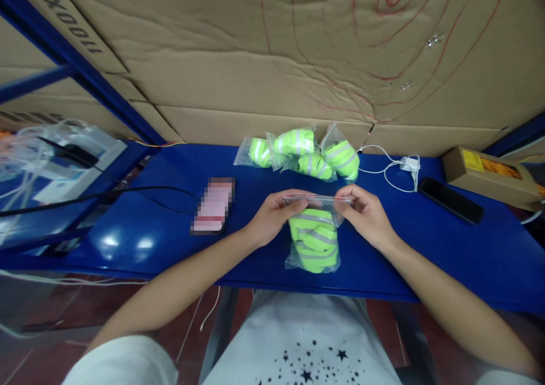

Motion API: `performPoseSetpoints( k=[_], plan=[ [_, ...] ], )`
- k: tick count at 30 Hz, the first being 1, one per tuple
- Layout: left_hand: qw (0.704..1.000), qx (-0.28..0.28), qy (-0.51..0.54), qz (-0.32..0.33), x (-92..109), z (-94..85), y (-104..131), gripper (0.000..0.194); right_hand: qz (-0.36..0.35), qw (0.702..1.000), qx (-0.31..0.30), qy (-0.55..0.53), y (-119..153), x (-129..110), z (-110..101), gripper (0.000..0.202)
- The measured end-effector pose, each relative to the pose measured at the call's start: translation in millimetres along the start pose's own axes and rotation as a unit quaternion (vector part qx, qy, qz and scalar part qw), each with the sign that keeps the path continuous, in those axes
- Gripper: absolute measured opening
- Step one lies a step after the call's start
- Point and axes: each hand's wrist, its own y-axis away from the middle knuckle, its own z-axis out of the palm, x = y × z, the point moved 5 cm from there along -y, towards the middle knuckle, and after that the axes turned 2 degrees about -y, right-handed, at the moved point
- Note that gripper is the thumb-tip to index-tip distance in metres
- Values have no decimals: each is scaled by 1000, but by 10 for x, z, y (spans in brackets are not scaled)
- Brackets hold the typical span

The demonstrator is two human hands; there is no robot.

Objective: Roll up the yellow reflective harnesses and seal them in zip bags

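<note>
A clear zip bag (293, 260) holds a folded neon-yellow reflective garment or strap (315, 237) with silver-grey stripes; its exact kind I cannot make out. My left hand (276, 214) pinches the bag's top edge at the left corner, thumb on the near side. At the right end of the same red-lined seal, my right hand (361, 212) grips the plastic between thumb and fingers. The top edge is stretched straight between both hands. Farther back, several similar filled bags (298, 143) lie in a heap against the cardboard.
On the blue table (170, 254) lies a lit phone (213, 206) to the left. A dark phone (451, 200), a white charger with cable (410, 164) and a cardboard box (481, 175) are at the right. Cables and white boxes (76, 163) crowd the far left.
</note>
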Motion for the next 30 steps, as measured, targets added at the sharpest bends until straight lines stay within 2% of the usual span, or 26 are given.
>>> performPoseSetpoints(
  k=[15, 22, 30],
  plan=[
    [998, -24, -63, 14, -81, 12, 21, 27, -11, 997, -16, 81, 19, -6, 35, 14],
    [994, -38, -102, 9, -64, 64, 43, 29, -15, 992, -57, 108, 37, -40, 82, 13],
    [983, 30, -177, 26, -67, 6, 23, 33, -50, 976, -73, 197, 18, -70, 7, 8]
  ],
)
